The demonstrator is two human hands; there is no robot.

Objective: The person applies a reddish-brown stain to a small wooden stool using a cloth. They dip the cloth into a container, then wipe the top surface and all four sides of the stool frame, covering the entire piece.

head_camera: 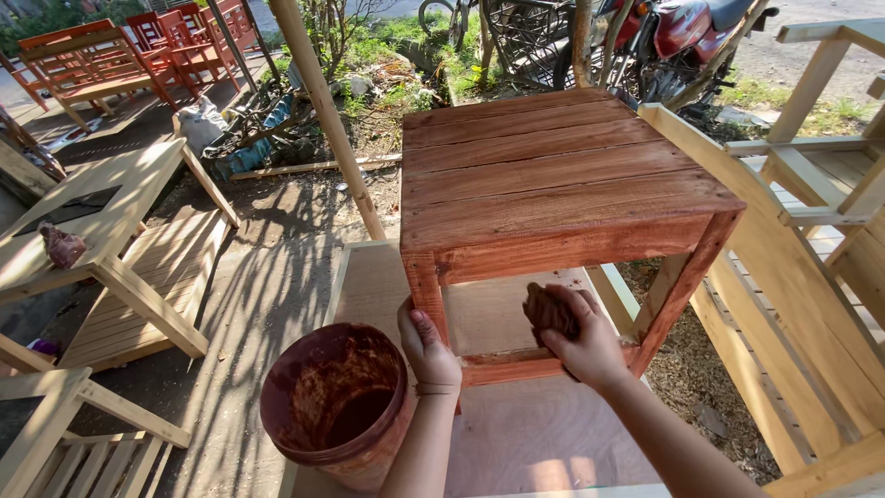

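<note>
Head view: right hand grip closed around rag; left hand clasps stool leg.

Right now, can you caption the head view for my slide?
Left hand steadies a red-stained wooden table while right hand presses a stained rag near its lower rail.

The table in the middle of the frame is reddish brown, its planks streaked with darker grain. The rag in my right hand is the same dark red-brown. At lower left my bucket is smeared rust red inside and out. The board under the table is pale pinkish tan. The benches at left and right are raw pale yellow wood. At upper left the chairs are orange-red; at upper right the motorbike is red.
</note>
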